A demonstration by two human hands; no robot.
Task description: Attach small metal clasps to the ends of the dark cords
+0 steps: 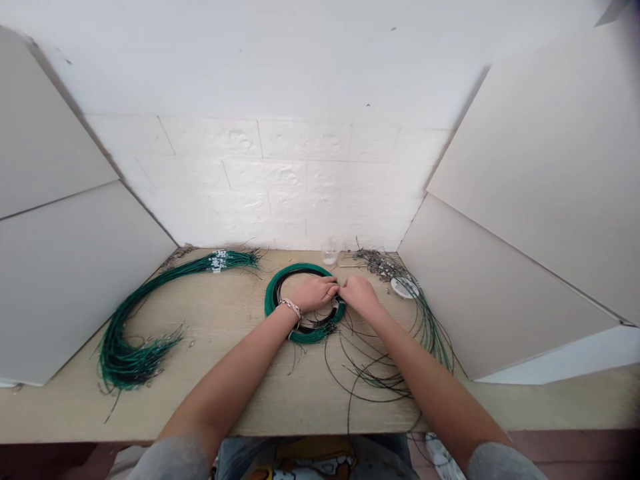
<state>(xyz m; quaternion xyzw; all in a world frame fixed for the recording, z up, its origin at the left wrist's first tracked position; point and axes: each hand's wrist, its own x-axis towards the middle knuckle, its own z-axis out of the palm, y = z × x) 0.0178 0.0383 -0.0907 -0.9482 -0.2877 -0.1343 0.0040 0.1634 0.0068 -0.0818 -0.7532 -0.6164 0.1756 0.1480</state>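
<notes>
A round coil of green and black cord or wire (pixel 273 293) lies at the middle of the table. My left hand (pixel 315 293), with a braided bracelet on its wrist, reaches across the coil to its right side, fingers closed in a pinch. Right against those fingertips, my right hand (pixel 357 293) is closed too. Whatever sits between the fingertips is too small and hidden to make out. Thin loose dark strands (pixel 380 380) spread under and around my right forearm.
On the left lies a long curved bundle of green strands (pixel 113 347) with white pieces (pixel 219 261) on it. A small clear cup (pixel 330 253) stands at the back. Small parts (pixel 387 267) and a white round disc (pixel 404 288) are at right. Panels (pixel 500 287) flank both sides.
</notes>
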